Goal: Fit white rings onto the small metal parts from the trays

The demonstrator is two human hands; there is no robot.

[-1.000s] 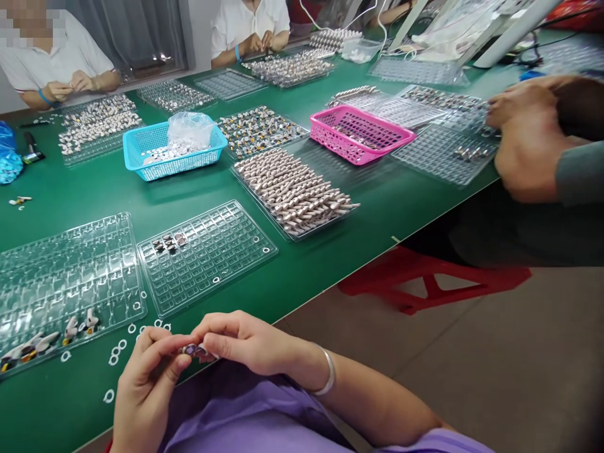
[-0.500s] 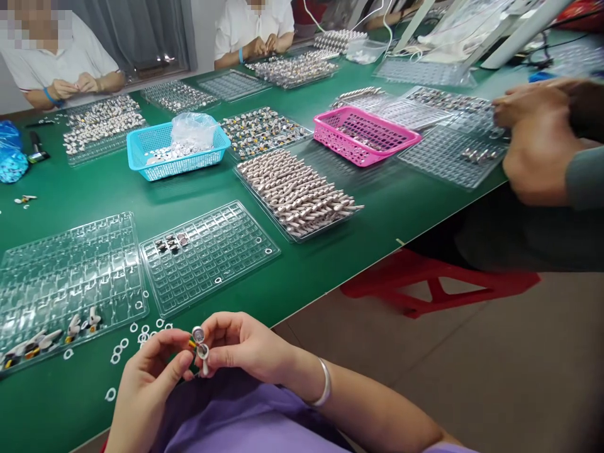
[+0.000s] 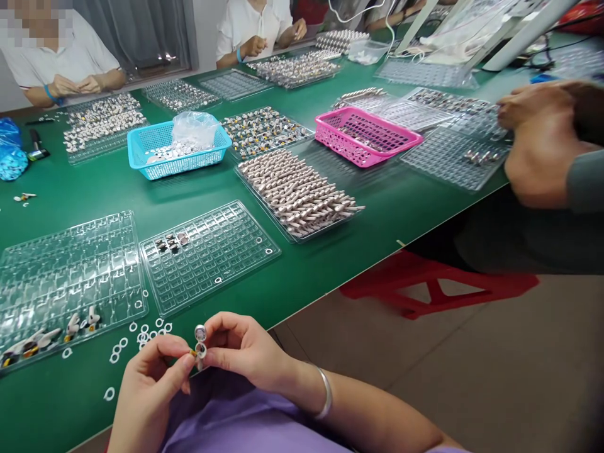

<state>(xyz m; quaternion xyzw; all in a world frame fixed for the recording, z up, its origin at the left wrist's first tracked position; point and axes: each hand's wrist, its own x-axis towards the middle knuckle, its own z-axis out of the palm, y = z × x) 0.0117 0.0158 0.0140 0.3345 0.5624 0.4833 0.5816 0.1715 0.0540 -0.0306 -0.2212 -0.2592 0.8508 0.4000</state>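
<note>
Low in front of my body, both my hands meet at one small earbud part. My right hand (image 3: 250,352) pinches the white earbud shell (image 3: 201,352), whose round opening faces me. Just above the opening sits a round silver disc (image 3: 201,333), apparently a speaker. My left hand (image 3: 153,377) is closed, thumb and forefinger pinching a tiny yellow strip (image 3: 193,353) at the shell's left side. How the strip joins the shell is too small to make out. White rings (image 3: 144,338) lie scattered on the table just beyond my left hand.
Two clear trays lie ahead: one with earbud pieces (image 3: 73,327) along its near edge, one gridded tray (image 3: 221,251) with several small parts. Beyond are a tray of white stems (image 3: 297,195), a blue basket (image 3: 179,170) and a pink basket (image 3: 368,135). Co-workers sit around the table.
My left thumb and forefinger have closed together on the yellow strip. The silver disc and shell have shifted slightly. Across the table, a co-worker's hands have moved apart.
</note>
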